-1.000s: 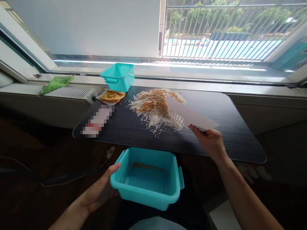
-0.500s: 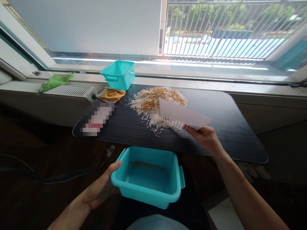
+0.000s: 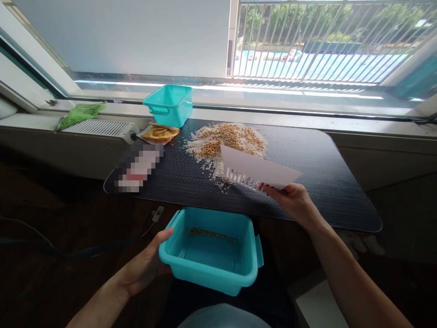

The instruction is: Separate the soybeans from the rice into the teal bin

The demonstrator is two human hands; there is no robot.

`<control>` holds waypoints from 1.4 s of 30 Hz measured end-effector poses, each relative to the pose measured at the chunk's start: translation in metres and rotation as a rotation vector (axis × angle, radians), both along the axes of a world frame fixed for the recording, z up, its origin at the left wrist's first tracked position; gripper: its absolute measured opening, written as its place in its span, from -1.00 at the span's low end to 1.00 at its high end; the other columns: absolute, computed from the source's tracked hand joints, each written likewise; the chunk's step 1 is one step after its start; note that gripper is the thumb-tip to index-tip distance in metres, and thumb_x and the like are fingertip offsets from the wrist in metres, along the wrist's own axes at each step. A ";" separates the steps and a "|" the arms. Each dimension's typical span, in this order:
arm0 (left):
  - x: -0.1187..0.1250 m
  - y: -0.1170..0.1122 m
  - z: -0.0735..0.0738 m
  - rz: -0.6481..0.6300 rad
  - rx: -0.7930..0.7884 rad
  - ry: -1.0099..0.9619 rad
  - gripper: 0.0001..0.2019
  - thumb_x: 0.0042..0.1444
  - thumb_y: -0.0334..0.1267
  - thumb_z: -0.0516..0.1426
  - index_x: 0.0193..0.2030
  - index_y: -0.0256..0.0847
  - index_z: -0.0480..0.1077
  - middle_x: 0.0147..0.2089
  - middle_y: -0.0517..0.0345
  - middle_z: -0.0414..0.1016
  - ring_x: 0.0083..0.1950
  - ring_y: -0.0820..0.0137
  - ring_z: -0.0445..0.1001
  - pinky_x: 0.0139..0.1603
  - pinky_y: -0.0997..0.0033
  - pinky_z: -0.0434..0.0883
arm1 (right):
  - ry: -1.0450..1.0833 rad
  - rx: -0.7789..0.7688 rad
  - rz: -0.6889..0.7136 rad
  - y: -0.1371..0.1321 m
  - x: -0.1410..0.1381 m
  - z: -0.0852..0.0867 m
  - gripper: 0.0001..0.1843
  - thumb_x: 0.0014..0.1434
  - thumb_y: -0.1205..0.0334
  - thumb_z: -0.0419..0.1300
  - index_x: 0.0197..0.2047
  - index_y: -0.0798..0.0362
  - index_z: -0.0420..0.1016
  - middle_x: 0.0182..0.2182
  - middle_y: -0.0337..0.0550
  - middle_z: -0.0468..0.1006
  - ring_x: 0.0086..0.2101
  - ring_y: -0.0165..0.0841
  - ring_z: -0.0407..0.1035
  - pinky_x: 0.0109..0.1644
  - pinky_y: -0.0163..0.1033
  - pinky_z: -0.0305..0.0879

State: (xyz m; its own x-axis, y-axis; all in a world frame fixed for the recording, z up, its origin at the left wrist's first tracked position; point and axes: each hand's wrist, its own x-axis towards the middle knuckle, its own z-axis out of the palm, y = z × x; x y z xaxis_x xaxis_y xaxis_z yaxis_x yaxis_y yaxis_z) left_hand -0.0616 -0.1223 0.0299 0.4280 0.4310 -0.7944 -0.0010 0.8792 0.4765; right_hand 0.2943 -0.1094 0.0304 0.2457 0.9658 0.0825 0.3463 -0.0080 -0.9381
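My left hand [image 3: 146, 257] grips the left side of a turquoise plastic bin [image 3: 211, 273], thumb on the rim. Inside it, a thin row of round yellow peas or beans [image 3: 208, 234] lies along the far edge of the bottom. My right hand [image 3: 295, 200] is closed on a folded white card [image 3: 256, 168] with a row of slots cut along its near edge. The card is tilted over the near side of a pile of white rice [image 3: 216, 171] mixed with yellow beans on the dark table. Whether the card touches the rice is unclear.
A second turquoise bin [image 3: 174, 111] stands at the back left of the dark table [image 3: 324, 182]. Beside it lie a folded yellow cloth [image 3: 160, 133] and a blurred-out item [image 3: 141, 168]. A green cloth [image 3: 82, 115] rests on the radiator [image 3: 105, 128] under the window.
My right hand has drawn the slotted card slightly left and toward me, to the near edge of the pile. The held bin and my left hand stay nearly still.
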 end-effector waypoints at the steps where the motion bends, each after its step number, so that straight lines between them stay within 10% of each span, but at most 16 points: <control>1: 0.000 0.000 -0.001 0.003 0.003 -0.007 -0.27 0.13 0.17 0.02 0.36 -0.14 0.07 0.17 -0.09 0.45 0.14 0.03 0.41 0.04 0.10 0.40 | 0.002 -0.001 0.012 0.000 0.000 0.000 -0.65 -0.04 -0.06 0.33 -0.38 0.08 0.65 -0.37 -0.12 0.66 -0.30 -0.18 0.52 -0.13 -0.10 0.43; 42: -0.006 0.000 -0.012 0.013 0.006 -0.051 -0.30 0.15 0.19 -0.01 0.33 -0.19 0.15 0.07 -0.09 0.54 0.07 0.06 0.46 0.01 0.12 0.40 | 0.078 -0.084 0.204 -0.014 -0.021 0.010 -0.65 -0.02 -0.05 0.34 -0.29 0.05 0.68 -0.29 -0.13 0.67 -0.28 -0.16 0.54 -0.12 -0.09 0.49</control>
